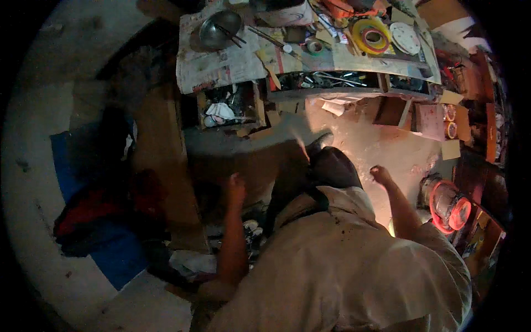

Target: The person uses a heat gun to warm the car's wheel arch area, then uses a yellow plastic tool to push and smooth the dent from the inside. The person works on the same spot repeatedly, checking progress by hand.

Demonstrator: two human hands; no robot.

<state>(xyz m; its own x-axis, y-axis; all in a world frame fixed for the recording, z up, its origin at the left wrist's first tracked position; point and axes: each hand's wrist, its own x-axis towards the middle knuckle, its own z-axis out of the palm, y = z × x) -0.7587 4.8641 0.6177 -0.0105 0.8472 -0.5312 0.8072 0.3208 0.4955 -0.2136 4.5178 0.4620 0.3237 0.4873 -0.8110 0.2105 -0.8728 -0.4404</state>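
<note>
My left hand [236, 186] hangs in the dim area left of my body, over a dark surface and apart from the things around it. Its fingers are too dark and blurred to make out. On the other side, my right hand [380, 175] is raised above the lit floor [354, 124], its fingers curled in and no object visible in them. Ahead of both hands stands a cluttered worktable [207, 76] spread with newspaper. On it are a metal bowl [217, 34] with thin dark sticks across it, and a large yellow roll of tape [360, 40].
Below the tabletop, an open drawer [260, 105] holds a white crumpled item, and a wide tray [354, 88] holds metal tools. A red-rimmed round object [460, 214] sits at right near wooden furniture. A brown board [160, 166] and blue cloth [119, 263] lie left.
</note>
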